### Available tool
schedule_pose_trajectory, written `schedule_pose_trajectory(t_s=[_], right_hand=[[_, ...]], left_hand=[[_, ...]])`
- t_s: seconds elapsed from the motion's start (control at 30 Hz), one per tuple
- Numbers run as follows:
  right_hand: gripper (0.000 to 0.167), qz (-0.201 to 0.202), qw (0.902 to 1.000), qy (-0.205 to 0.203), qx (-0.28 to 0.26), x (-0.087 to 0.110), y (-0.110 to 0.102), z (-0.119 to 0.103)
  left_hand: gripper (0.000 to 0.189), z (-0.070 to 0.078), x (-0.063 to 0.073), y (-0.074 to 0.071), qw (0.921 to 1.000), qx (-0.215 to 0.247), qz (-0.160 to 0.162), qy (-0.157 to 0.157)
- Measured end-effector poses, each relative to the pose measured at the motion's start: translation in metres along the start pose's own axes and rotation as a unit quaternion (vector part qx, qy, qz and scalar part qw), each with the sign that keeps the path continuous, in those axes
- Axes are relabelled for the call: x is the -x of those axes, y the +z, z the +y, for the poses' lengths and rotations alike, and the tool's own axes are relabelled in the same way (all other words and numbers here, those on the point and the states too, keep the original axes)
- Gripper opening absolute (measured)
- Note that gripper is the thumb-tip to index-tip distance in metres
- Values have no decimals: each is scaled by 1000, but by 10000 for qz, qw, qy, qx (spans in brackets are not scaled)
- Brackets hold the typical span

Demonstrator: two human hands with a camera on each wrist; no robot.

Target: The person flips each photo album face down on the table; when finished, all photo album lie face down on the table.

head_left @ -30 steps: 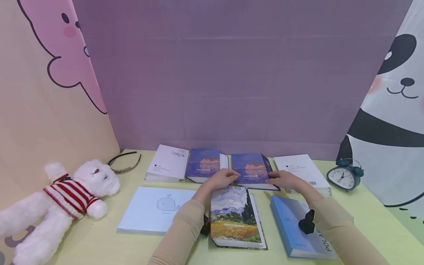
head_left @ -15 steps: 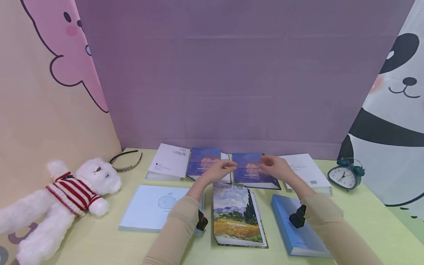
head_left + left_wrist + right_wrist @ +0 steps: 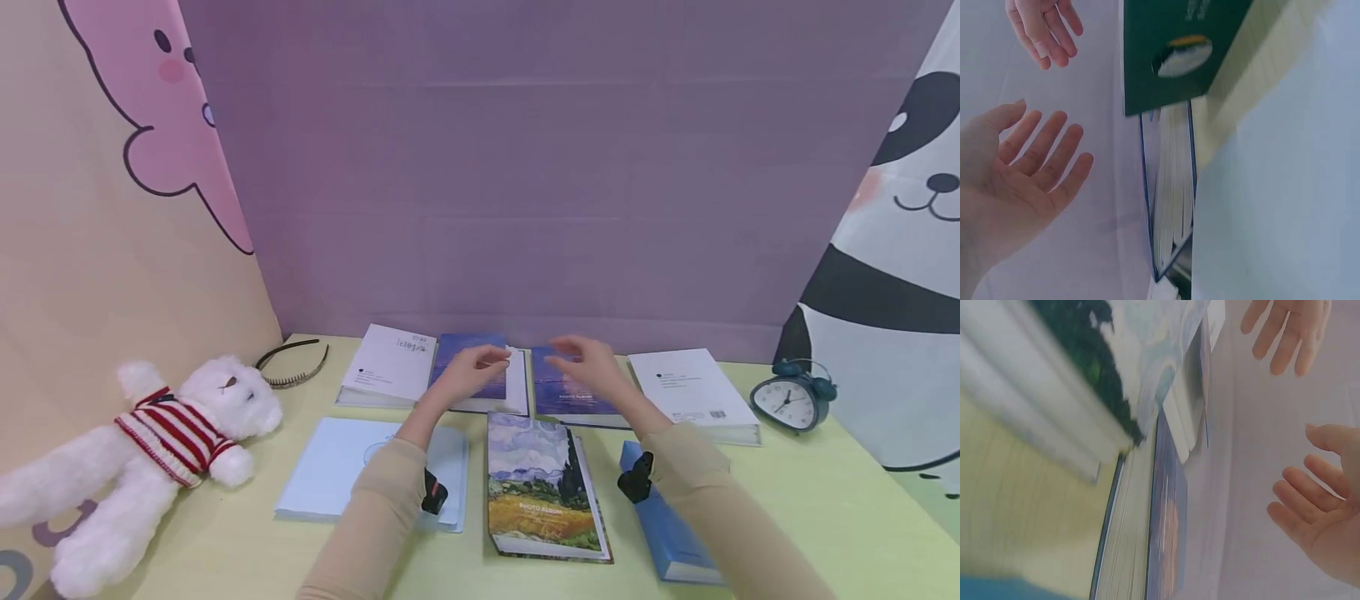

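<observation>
My left hand (image 3: 467, 375) hovers over the left blue photo album (image 3: 456, 347), fingers loosely bent and holding nothing. Above the right blue photo album (image 3: 555, 393), my right hand (image 3: 592, 367) is likewise free of any object. Both wrist views show spread, relaxed fingers, with the palms apart and facing each other. Nearer me lies a photo album with a painted wheat-field cover (image 3: 540, 483), between my forearms. In the left wrist view a dark green cover (image 3: 1166, 37) stands out beside the page edges of a blue-bound album (image 3: 1172, 181).
White-covered books (image 3: 393, 367) flank the blue albums at the back. A light blue whale album (image 3: 322, 475) lies left; a blue album (image 3: 671, 533) is partly under my right sleeve. A teddy bear (image 3: 168, 433), a headband (image 3: 292, 379) and an alarm clock (image 3: 787, 402) sit outward.
Both hands have let go of the right blue album and lifted. The left hand has moved left over the other blue album; the right hand has shifted up and left.
</observation>
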State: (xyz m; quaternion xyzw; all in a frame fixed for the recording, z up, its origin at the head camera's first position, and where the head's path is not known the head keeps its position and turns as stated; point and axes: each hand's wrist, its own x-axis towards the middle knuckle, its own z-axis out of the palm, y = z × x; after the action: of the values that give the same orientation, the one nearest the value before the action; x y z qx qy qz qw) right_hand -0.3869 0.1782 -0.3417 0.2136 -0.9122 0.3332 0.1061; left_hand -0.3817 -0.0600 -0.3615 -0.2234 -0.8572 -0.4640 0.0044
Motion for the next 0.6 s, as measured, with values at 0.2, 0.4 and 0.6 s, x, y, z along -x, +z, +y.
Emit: schedule_pose_trajectory(t_s=[0.2, 0.4, 0.6], right_hand=[[43, -291, 9996, -18, -4, -9, 19, -11], [44, -574, 9982, 139, -76, -12, 33, -19], [45, -731, 9969, 226, -175, -15, 46, -21]], left_hand=[[36, -11, 8, -13, 9996, -108, 185, -190], [37, -25, 19, -28, 9981, -204, 426, -406], [36, -41, 27, -40, 9959, -286, 608, -612]])
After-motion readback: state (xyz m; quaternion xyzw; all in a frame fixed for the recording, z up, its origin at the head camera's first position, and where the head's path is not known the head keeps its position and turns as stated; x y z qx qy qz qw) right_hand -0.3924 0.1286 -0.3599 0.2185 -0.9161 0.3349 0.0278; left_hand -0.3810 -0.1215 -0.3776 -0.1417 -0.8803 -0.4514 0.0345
